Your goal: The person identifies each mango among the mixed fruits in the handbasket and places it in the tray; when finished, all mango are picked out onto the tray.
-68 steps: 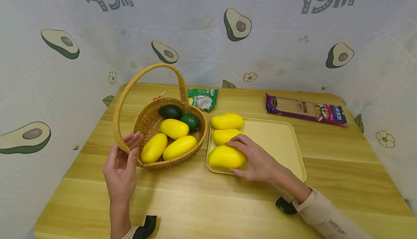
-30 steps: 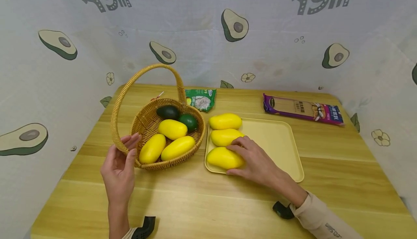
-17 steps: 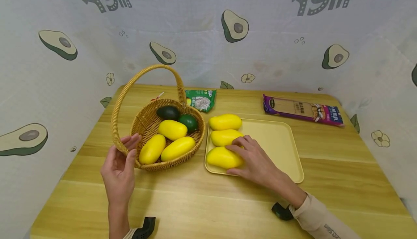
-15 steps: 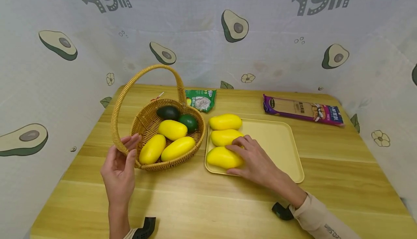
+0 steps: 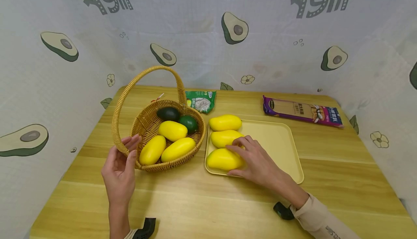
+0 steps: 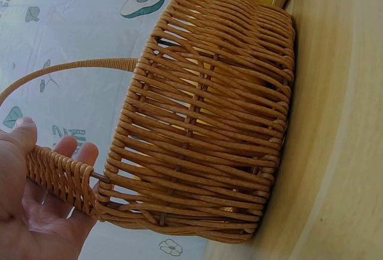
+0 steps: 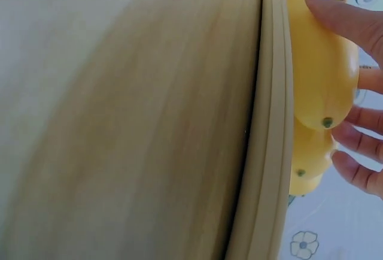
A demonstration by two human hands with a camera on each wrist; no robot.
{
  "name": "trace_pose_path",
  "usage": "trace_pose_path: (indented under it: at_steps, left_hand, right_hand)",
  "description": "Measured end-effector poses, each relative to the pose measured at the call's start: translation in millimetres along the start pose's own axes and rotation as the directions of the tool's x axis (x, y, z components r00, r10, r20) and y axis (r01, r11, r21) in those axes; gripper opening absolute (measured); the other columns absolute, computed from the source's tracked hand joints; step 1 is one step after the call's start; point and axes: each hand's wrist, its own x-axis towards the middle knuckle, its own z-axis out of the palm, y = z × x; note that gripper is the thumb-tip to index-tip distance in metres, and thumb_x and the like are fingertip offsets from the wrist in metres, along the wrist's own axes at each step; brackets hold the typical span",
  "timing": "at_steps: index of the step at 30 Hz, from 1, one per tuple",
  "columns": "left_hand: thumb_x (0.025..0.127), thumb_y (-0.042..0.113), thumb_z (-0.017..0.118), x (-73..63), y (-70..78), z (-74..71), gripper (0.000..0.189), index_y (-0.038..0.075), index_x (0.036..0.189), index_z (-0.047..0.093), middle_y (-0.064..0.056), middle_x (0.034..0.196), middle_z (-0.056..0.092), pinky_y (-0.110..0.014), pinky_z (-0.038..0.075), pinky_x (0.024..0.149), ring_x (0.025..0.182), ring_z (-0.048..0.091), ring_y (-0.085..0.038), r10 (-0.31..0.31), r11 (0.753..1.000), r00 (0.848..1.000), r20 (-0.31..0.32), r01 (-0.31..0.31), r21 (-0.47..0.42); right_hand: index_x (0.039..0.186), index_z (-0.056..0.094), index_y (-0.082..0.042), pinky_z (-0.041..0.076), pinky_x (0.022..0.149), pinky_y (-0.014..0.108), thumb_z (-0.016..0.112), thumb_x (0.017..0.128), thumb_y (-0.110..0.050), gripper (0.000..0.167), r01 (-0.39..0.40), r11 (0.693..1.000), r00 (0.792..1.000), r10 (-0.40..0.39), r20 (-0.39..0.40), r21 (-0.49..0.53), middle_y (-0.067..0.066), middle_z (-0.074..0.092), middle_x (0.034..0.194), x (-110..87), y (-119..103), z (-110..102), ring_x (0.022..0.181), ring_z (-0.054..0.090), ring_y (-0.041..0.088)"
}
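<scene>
My left hand (image 5: 118, 175) holds the lower end of the arched handle (image 5: 122, 101) of a wicker basket (image 5: 169, 166), its thumb on one side and its fingers behind. Inside the basket lie three yellow mangoes (image 5: 178, 149), a dark avocado (image 5: 168, 114) and a greener round fruit (image 5: 188, 124). To the right, my right hand (image 5: 262, 164) spans the right end of the nearest mango (image 5: 219, 160) on a cream tray (image 5: 277, 143), thumb in front and fingers behind. Two more mangoes (image 5: 225, 122) lie in a column beyond it. In the right wrist view, the thumb touches the mango (image 7: 320, 74).
Behind the basket sit a green packet (image 5: 201, 101) and a small white-sticked item (image 5: 159, 96). A purple pasta packet (image 5: 303, 112) lies at the back right. Printed white cloth (image 5: 202, 21) encloses the wooden table (image 5: 195, 202) at the back and sides.
The right hand's fingertips sit slightly nearer the mango's right end than about two seconds ago. The left hand, the basket and the other fruit keep their places; the view has shifted a little.
</scene>
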Motion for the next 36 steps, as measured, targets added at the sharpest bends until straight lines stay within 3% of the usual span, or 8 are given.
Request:
trace_pose_path:
  at_steps: [16,23,26,30,34,36]
  left_hand:
    - [0.101,-0.021,0.056,-2.0,0.2,1.1,0.034,-0.021,0.135,0.057,-0.028,0.131,0.071,-0.028,0.055,0.110,0.124,0.072,-0.026,-0.016,1.000,1.000,0.009,0.016,0.017]
    - [0.101,-0.020,0.057,-1.6,1.6,1.7,0.034,-0.020,0.135,0.058,-0.027,0.132,0.071,-0.027,0.055,0.110,0.125,0.072,-0.024,-0.024,0.999,1.000,0.008,0.023,0.041]
    - [0.101,-0.020,0.057,-1.5,2.7,1.5,0.034,-0.020,0.135,0.058,-0.027,0.132,0.071,-0.027,0.055,0.110,0.124,0.072,-0.024,-0.022,0.999,1.000,0.005,0.022,0.044]
    - [0.101,-0.019,0.057,-1.2,3.1,0.9,0.034,-0.020,0.136,0.058,-0.026,0.132,0.071,-0.026,0.055,0.110,0.125,0.072,-0.024,-0.022,0.999,1.000,0.004,0.022,0.047]
    - [0.102,-0.019,0.058,-0.6,2.1,0.3,0.034,-0.020,0.136,0.058,-0.027,0.132,0.071,-0.027,0.055,0.110,0.125,0.072,-0.025,-0.024,0.999,1.000,0.001,0.024,0.042]
    - [0.102,-0.018,0.058,-0.3,2.0,0.0,0.034,-0.020,0.136,0.058,-0.027,0.132,0.071,-0.027,0.056,0.110,0.124,0.072,-0.025,-0.024,0.999,1.000,-0.005,0.024,0.041]
  right_hand:
    - [0.131,0.075,-0.009,0.049,0.091,0.047,0.103,0.069,-0.048,0.078,0.011,0.999,1.000,-0.011,0.023,0.034,0.006,0.066,0.123,-0.3,1.3,-10.5,0.114,0.056,0.028]
    - [0.128,0.076,-0.009,0.054,0.089,0.049,0.104,0.069,-0.035,0.070,0.044,0.993,0.999,-0.042,-0.023,0.112,0.006,0.068,0.125,6.2,0.0,-23.2,0.110,0.060,0.025]
    - [0.131,0.074,-0.008,0.058,0.092,0.051,0.103,0.072,-0.027,0.068,0.083,0.983,0.996,-0.078,-0.036,0.162,0.007,0.068,0.127,14.3,-0.8,-34.1,0.113,0.063,0.027]
    - [0.138,0.070,-0.009,0.061,0.100,0.051,0.099,0.078,-0.018,0.068,0.153,0.948,0.987,-0.161,0.004,0.280,0.007,0.069,0.133,32.1,-7.1,-54.1,0.121,0.066,0.027]
    - [0.140,0.070,-0.010,0.060,0.104,0.048,0.094,0.086,-0.020,0.060,0.211,0.906,0.963,-0.258,0.082,0.366,0.003,0.070,0.138,58.6,-19.7,-70.0,0.126,0.066,0.023]
    - [0.139,0.071,-0.012,0.059,0.105,0.045,0.089,0.092,-0.023,0.051,0.225,0.889,0.940,-0.306,0.152,0.398,0.000,0.071,0.136,75.1,-26.3,-72.0,0.125,0.067,0.019]
